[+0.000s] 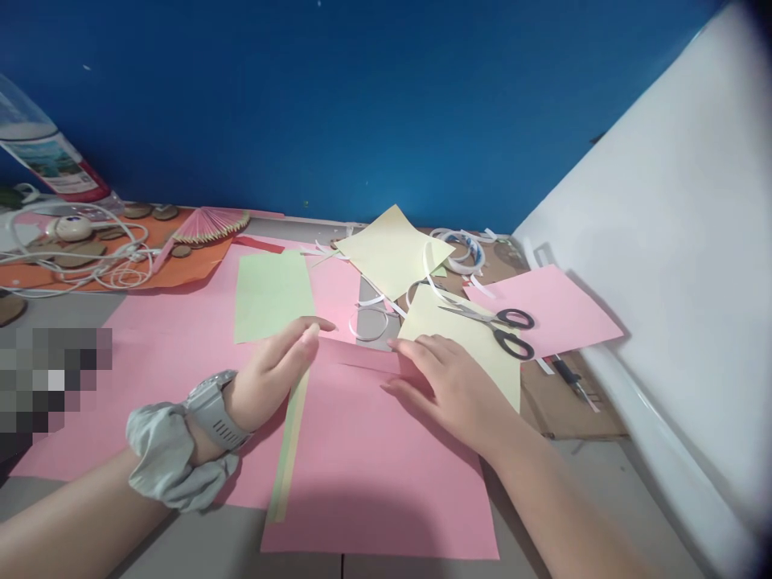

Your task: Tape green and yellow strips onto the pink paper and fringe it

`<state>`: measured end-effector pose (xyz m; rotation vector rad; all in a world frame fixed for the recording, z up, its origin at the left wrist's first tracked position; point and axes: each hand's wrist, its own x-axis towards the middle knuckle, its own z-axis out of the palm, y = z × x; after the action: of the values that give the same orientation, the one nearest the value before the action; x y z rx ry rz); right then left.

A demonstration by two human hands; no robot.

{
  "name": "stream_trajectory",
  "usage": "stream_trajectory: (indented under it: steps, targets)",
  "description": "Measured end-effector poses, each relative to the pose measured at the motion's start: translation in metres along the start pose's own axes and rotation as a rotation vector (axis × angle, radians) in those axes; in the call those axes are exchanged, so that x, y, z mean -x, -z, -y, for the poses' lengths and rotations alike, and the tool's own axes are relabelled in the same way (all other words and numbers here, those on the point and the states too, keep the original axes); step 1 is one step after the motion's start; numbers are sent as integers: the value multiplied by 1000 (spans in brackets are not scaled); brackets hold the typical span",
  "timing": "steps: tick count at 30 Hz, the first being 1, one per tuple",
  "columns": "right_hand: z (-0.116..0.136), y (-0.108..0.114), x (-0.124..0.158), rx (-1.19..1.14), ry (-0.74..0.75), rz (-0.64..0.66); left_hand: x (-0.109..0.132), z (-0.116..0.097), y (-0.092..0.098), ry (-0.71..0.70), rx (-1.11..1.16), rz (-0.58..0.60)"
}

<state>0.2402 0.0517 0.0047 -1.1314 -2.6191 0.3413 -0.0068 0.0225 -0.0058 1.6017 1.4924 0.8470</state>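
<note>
A pink sheet of paper [386, 474] lies in front of me, its far edge raised in a shallow fold. At that edge's left end, my left hand [274, 366] is closed on the paper, thumb and forefinger close together. My right hand [449, 386] grips the fold's right part, thumb on the near side and fingers at the far edge. Thin green and yellow paper strips [290, 450] lie along the sheet's left side. Just beyond my right hand, black-handled scissors [491, 322] rest on a pale yellow sheet [422, 314].
A light green sheet [271, 293] lies beyond my left hand, on larger pink paper [174, 354]. Farther back are another yellow sheet [392, 253], tape rolls [476, 253] and a pink folded fan [211, 225]. White cables [133, 265] and a bottle [54, 161] stand left. A pen [570, 374] lies right.
</note>
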Motion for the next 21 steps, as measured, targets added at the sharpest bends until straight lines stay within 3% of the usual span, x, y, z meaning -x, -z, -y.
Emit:
stream_trajectory:
  steps: [4,9,14,18,21]
  targets:
    - [0,1,0,0,-13,11,1,-2,-3,-71,-39,29]
    - [-4,2,0,8,6,30,0,2,-4,-6,-22,80]
    - [-4,4,0,-86,-5,-30,0,2,-2,-85,0,96]
    - [2,5,0,-170,-104,5,-1,-1,-4,-24,-13,4]
    - [8,11,1,-266,-209,33,-2,-4,-3,-7,85,4]
